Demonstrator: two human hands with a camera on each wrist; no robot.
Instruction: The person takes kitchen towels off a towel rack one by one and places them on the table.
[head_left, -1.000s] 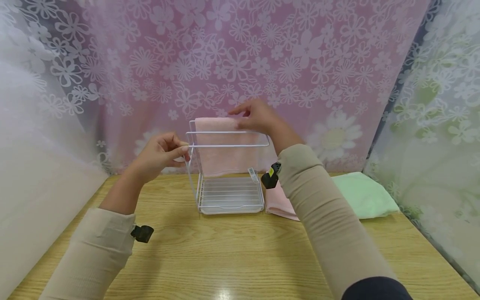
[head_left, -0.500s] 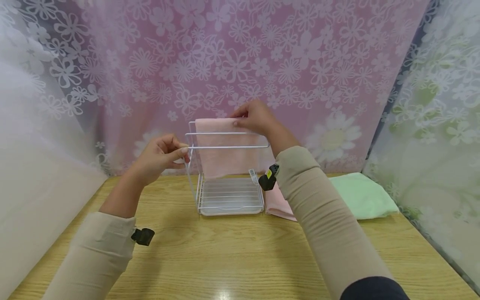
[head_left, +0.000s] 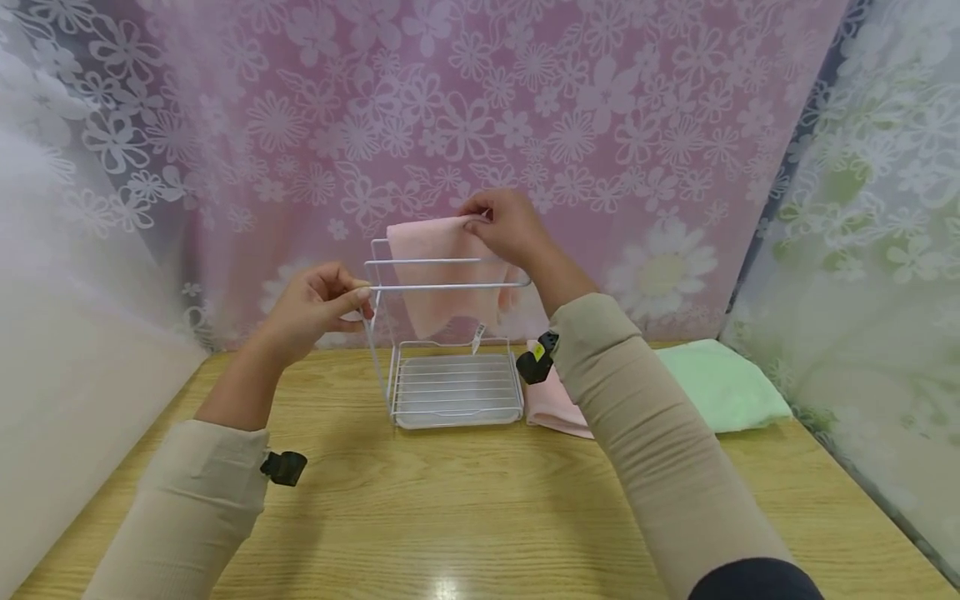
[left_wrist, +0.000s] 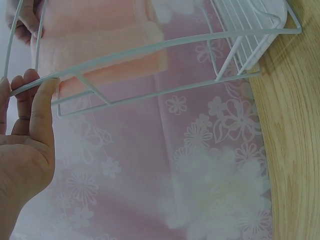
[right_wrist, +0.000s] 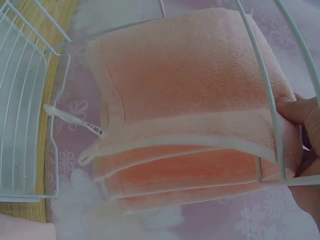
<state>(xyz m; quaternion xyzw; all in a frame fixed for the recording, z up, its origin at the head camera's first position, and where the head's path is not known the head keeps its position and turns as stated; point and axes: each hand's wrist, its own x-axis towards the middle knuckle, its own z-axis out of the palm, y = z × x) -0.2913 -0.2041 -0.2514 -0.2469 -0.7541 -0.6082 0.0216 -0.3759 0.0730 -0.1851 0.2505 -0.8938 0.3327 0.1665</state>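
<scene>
A white wire rack [head_left: 442, 287] stands on the table, with a slatted bottom shelf over a pale tray [head_left: 457, 421]. My left hand [head_left: 318, 308] pinches the rack's front left corner between thumb and fingers. At the back of the rack hangs a folded pink towel [head_left: 431, 242], and my right hand [head_left: 510, 229] pinches its upper right part. In the right wrist view the towel [right_wrist: 185, 75] shows several folded layers and a white label [right_wrist: 75, 120] at one edge. The left wrist view shows my left hand [left_wrist: 30, 130] with thumb and fingertips on the wire.
Right of the rack lies another pink towel [head_left: 555, 404], partly hidden by my right forearm. Farther right a folded green towel [head_left: 720, 387] lies on the wooden table [head_left: 420, 508]. A flowered pink curtain [head_left: 300, 125] hangs close behind the rack.
My right hand has lifted the pink towel's right side; its lower edge hangs higher and its top slopes. My left hand keeps its hold on the rack corner.
</scene>
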